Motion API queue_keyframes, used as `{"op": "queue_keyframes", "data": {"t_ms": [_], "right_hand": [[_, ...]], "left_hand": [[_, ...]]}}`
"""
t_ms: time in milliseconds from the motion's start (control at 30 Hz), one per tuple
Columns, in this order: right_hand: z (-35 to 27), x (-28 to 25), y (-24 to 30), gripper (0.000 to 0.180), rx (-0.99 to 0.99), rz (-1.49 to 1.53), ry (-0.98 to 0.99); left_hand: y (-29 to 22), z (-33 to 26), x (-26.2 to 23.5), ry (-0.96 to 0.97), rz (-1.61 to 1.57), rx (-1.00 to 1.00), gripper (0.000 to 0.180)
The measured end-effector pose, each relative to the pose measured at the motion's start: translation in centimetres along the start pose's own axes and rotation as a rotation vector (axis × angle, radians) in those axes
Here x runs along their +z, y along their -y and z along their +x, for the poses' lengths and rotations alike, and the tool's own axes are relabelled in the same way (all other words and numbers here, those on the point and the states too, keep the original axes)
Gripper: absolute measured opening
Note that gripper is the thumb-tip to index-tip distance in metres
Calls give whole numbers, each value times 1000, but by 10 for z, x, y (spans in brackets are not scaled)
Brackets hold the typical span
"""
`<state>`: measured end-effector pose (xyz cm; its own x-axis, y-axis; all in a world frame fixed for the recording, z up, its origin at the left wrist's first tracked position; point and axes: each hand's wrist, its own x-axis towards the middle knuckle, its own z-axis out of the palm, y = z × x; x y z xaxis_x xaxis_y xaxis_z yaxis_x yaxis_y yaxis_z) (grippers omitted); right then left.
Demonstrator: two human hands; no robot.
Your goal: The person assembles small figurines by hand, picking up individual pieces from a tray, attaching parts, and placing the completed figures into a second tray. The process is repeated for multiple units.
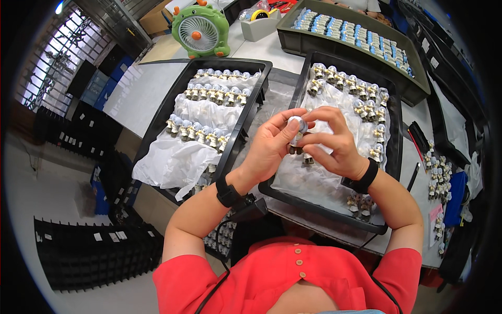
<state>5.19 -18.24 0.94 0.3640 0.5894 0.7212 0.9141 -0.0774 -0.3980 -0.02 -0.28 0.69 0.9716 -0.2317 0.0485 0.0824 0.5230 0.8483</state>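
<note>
Over the right-hand black tray (266, 184), I hold a small figurine (298, 125) with a pale grey-blue rounded head and a dark base. My left hand (272, 142) pinches it between thumb and fingers. From the other side my right hand (334, 140) closes on it with bent fingers, which partly hide its body. Similar figurines (361, 89) stand in rows on white tissue along the far and right sides of this tray. Another figurine (353, 201) is at its near edge, below my right wrist.
On the left, a second black tray (260, 91) bears rows of figurines and crumpled white tissue (172, 162). Behind stand a green animal-shaped fan (200, 30), a tape dispenser (260, 27) and an olive crate (293, 46) of blue-and-white pieces. Loose figurines (440, 178) lie at right.
</note>
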Motion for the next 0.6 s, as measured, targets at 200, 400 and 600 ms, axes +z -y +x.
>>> {"op": "queue_keyframes", "data": {"t_ms": [200,400,600], "right_hand": [[2,-1,3,9,-40,-83,2],[6,3,10,8,-83,-61,50],[8,-12,2,5,115,63,-128]], "left_hand": [[2,-1,1,-25,13,0,37],[2,0,-3,-38,7,13,37],[0,1,3,-24,-13,37,36]]}}
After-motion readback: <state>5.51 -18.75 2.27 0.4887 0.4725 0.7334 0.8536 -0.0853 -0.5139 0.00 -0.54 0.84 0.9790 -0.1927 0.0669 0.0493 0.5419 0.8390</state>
